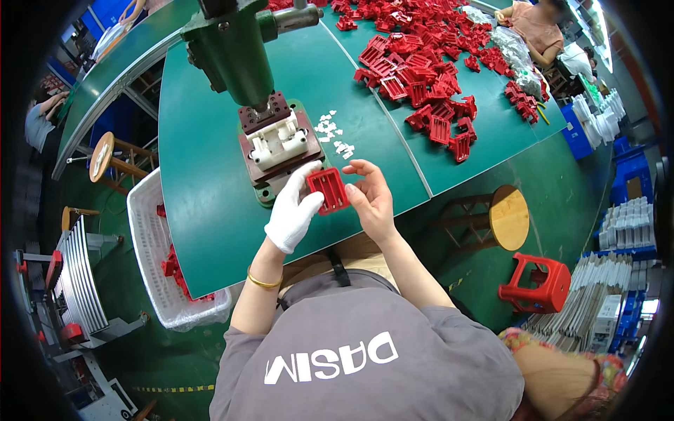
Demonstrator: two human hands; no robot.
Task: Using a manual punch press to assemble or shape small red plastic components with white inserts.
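My left hand (290,210), in a white glove, grips a red plastic slotted housing (328,191) by its left side, above the table's near edge. Bare, with thumb and fingers apart, my right hand (374,201) is at the housing's right edge; its thumb tip is close to that edge, and I cannot tell whether they touch. Just beyond my left hand stands a green bench press (242,63). Under its ram a white fixture block (279,142) sits on a dark red base. Small white pieces (328,126) lie scattered to the right of the fixture.
A large heap of red housings (421,70) covers the table's (379,140) far right. On the floor at left, a white basket (147,238) holds more red parts. At right are a wooden stool (508,217) and a red stool (537,284). Another person (537,31) sits beyond the heap.
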